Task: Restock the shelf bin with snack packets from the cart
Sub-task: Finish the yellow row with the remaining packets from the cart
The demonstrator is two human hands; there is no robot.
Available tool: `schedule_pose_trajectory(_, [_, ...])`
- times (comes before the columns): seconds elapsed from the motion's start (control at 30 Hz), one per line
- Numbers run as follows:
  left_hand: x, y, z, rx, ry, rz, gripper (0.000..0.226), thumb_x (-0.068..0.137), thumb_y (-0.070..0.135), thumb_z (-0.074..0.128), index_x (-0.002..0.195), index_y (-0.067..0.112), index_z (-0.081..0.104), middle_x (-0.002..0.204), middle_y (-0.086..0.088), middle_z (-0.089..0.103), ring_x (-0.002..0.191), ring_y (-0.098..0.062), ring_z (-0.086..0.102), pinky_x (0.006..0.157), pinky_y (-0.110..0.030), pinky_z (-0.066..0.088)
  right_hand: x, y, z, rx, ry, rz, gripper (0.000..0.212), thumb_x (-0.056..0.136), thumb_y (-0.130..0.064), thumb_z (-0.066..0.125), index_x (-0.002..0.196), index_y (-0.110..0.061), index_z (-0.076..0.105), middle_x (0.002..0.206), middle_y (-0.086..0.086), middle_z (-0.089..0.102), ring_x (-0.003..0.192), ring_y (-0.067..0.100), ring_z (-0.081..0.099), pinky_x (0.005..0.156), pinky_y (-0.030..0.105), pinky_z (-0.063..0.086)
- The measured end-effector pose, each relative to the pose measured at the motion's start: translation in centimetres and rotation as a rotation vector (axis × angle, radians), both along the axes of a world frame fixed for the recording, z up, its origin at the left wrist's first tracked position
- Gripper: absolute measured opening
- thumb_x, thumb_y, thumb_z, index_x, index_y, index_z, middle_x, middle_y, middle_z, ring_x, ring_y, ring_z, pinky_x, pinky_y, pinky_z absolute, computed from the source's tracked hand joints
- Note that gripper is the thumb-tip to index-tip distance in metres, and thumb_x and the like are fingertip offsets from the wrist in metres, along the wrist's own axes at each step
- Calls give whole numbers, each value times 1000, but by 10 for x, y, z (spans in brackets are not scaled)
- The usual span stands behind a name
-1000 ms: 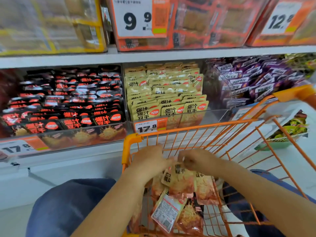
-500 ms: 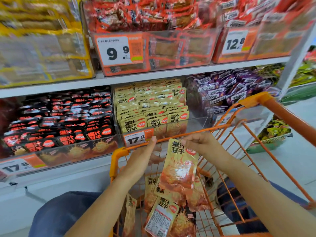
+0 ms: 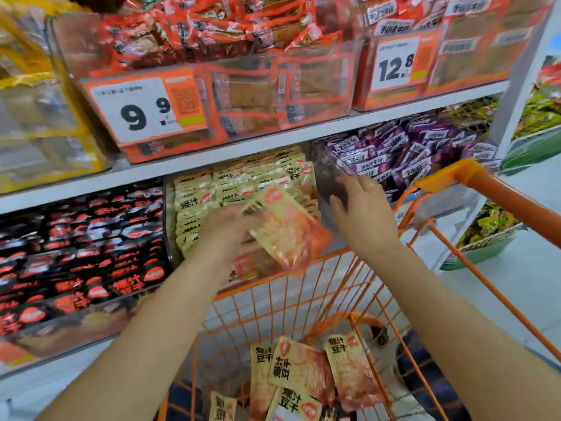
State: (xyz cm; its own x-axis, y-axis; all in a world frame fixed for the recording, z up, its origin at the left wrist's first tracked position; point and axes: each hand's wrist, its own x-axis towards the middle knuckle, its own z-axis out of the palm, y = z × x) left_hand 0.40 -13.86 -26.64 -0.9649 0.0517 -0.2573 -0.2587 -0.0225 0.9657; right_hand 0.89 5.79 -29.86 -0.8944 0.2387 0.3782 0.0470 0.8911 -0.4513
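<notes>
My left hand (image 3: 229,230) grips a beige and orange snack packet (image 3: 287,229), tilted, right in front of the clear shelf bin (image 3: 326,189) that is packed with matching beige packets (image 3: 239,183). My right hand (image 3: 362,211) hovers just right of the packet with fingers spread and holds nothing, close to the bin's right wall. Below, several more of the same packets (image 3: 303,372) lie in the bottom of the orange wire cart (image 3: 303,296).
Black and red packets (image 3: 79,238) fill the bin to the left, purple packets (image 3: 403,150) the bin to the right. The upper shelf holds orange bins with price tags 9.9 (image 3: 142,109) and 12.8 (image 3: 394,63). The cart's orange handle (image 3: 501,192) runs along the right.
The packet rose out of the cart to the bin. My left hand now carries it alone; my right hand has let go and moved right.
</notes>
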Motion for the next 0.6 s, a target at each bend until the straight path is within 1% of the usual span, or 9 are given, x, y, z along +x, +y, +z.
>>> schedule_pose_trajectory(0.07, [-18, 13, -3, 185, -49, 119, 24, 83, 5, 69, 99, 15, 56, 93, -6, 69, 81, -16, 68, 67, -27, 59, -17, 6, -7, 150, -143, -17, 58, 99, -33, 42, 147, -4, 26, 155, 20, 23, 144, 32, 19, 117, 42, 18])
schedule_pose_trajectory(0.13, [-38, 30, -7, 278, -86, 177, 23, 86, 2, 64, 105, 8, 54, 97, -7, 66, 82, -17, 65, 63, -25, 58, -26, 7, -21, 244, -301, -47, 66, 101, -36, 34, 152, -6, 6, 159, 18, -1, 147, 30, 2, 118, 43, 12])
schedule_pose_trajectory(0.17, [-47, 41, -7, 295, -84, 189, 20, 89, 1, 60, 107, 6, 54, 98, -6, 64, 79, -15, 63, 61, -24, 58, -27, 7, -27, 277, -328, -58, 68, 101, -37, 33, 152, -6, 2, 159, 17, -7, 147, 30, -2, 118, 43, 12])
schedule_pose_trajectory(0.27, [-76, 69, -6, 266, -46, 248, 31, 93, 1, 53, 123, 9, 50, 106, -1, 60, 73, -7, 55, 84, -31, 52, -28, 7, -34, 255, -282, -50, 72, 99, -41, 36, 152, -8, 2, 159, 16, -10, 147, 29, -5, 119, 42, 11])
schedule_pose_trajectory(0.3, [-88, 75, -7, 253, -21, 264, 28, 94, 1, 51, 120, 10, 51, 102, 0, 58, 73, -7, 54, 84, -29, 49, -28, 8, -34, 238, -264, -38, 71, 98, -40, 37, 153, -9, 3, 159, 15, -9, 148, 28, -6, 119, 41, 10])
schedule_pose_trajectory(0.33, [-98, 82, -6, 214, 9, 276, 19, 94, 1, 51, 111, 11, 52, 96, 2, 57, 74, -8, 54, 75, -24, 48, -28, 9, -34, 228, -252, -30, 70, 98, -39, 38, 153, -11, 6, 159, 15, -9, 148, 28, -5, 119, 41, 10])
schedule_pose_trajectory(0.4, [-118, 93, -6, 69, 62, 304, 21, 93, 4, 54, 114, 6, 54, 99, 1, 57, 84, -12, 58, 64, -20, 43, -28, 11, -34, 223, -242, -20, 68, 97, -39, 38, 153, -13, 9, 159, 15, -9, 148, 27, -6, 119, 40, 10])
schedule_pose_trajectory(0.53, [-149, 102, -10, -367, 116, 257, 38, 96, 18, 53, 132, 6, 48, 128, -6, 55, 114, -18, 53, 70, -18, 35, -27, 13, -35, 183, -218, 3, 64, 98, -37, 38, 152, -15, 13, 160, 13, -8, 148, 27, -5, 118, 40, 12])
schedule_pose_trajectory(0.6, [-164, 103, -15, -569, 118, 140, 41, 100, 24, 45, 136, 6, 46, 140, -10, 49, 128, -23, 46, 85, -24, 38, -27, 13, -35, 165, -200, 3, 61, 97, -33, 39, 151, -15, 17, 160, 14, -7, 148, 27, -4, 118, 41, 12])
